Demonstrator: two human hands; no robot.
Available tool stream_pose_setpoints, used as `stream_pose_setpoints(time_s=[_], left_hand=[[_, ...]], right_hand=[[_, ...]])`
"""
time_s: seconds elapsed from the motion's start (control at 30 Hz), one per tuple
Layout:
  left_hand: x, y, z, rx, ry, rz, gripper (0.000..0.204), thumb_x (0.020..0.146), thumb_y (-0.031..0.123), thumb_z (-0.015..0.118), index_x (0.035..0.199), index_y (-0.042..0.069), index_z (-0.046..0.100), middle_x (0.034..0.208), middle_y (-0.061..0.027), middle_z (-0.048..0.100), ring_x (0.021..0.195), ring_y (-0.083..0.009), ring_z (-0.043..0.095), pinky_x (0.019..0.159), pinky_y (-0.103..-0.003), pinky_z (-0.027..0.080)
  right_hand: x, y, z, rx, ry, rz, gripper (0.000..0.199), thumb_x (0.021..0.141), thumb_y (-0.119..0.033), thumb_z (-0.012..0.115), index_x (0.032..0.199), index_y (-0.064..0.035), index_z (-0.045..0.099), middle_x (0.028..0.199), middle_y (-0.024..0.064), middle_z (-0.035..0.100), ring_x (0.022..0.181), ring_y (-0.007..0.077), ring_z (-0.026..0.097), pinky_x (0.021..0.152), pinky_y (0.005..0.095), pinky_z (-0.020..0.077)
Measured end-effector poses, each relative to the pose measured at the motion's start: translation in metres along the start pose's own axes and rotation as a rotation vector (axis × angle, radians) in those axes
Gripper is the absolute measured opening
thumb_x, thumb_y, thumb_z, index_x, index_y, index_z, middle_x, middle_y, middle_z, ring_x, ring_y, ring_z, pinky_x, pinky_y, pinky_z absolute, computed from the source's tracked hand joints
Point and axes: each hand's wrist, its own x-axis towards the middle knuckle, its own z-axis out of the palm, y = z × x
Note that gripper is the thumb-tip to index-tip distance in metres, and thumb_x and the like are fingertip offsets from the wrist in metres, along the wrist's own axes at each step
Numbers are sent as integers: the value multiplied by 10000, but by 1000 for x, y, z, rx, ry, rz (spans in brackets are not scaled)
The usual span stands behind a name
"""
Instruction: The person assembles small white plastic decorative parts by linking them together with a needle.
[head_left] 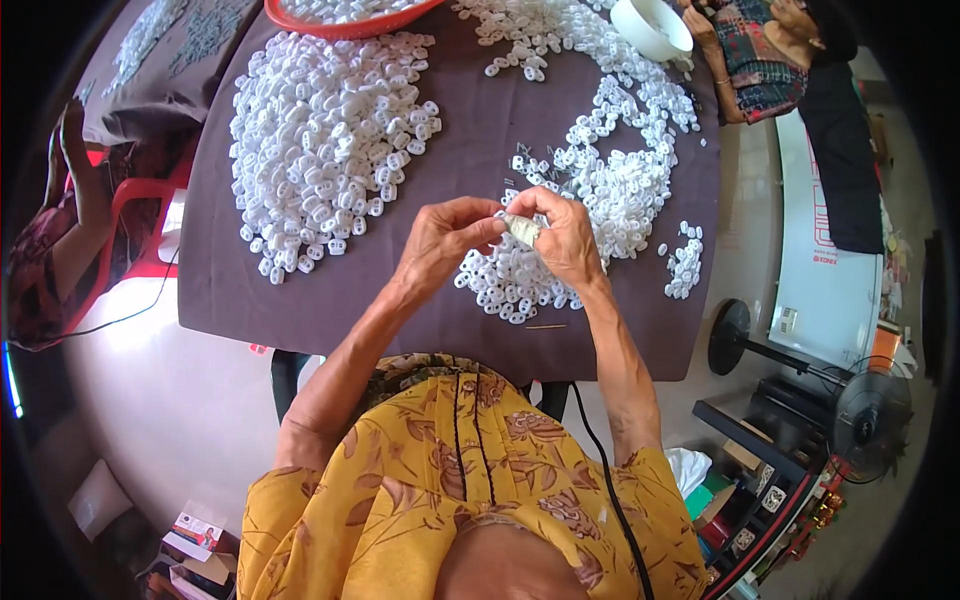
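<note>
My left hand (447,243) and my right hand (568,243) meet over the near middle of the table, fingertips together. Thumb and forefinger of each are closed around a small white plastic piece (501,214), mostly covered by the fingers. A pale wrapping (523,231) shows at the right hand's fingers. Right beneath and beside that hand spreads a heap of small white oval pieces with holes (625,195). Thin grey metal bits (548,160) lie just beyond my fingertips. On the left rises a larger pile of similar white pieces (320,130).
A red basin (350,28) full of white pieces stands at the far side, a white bowl (652,30) at the far right. A thin stick (546,327) lies near the table's front edge. Another person (760,55) sits at far right; a red chair (140,225) stands left.
</note>
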Motion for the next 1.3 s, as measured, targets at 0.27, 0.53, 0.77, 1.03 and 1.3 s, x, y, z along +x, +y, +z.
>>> stream_pose_setpoints(time_s=[0.27,0.53,0.77,1.03,1.3], left_hand=[[-5,-14,-4,-171,42,-40,140,804,134,617,853,4,631,738,-56,625,632,-115,589,599,-246,487],[-5,-15,-11,-212,130,-37,138,801,128,591,817,-6,616,725,-58,617,637,-106,579,601,-236,487],[0,-8,-17,-248,123,-9,185,809,185,612,825,1,616,733,-55,613,659,-114,590,620,-246,494],[7,4,-9,-424,104,70,143,806,149,612,828,8,605,769,-72,622,676,-130,602,651,-264,498],[4,36,24,-382,-15,167,116,823,102,571,859,-8,581,807,-110,624,722,-170,619,675,-289,504]], right_hand=[[6,17,-6,-259,129,-168,191,695,46,497,849,-3,598,822,139,627,758,257,619,673,319,488],[53,49,-7,-695,120,-282,297,631,88,458,865,-11,611,766,144,579,662,338,563,613,397,465],[67,49,-5,-864,36,-335,193,615,79,492,771,-9,562,753,118,574,682,313,549,626,388,420],[55,29,-10,-583,27,-263,82,679,42,538,743,-9,542,721,86,581,651,205,565,608,316,426],[21,-32,-36,415,-89,-208,494,745,-496,624,847,-20,535,888,84,593,792,131,572,734,270,470]])
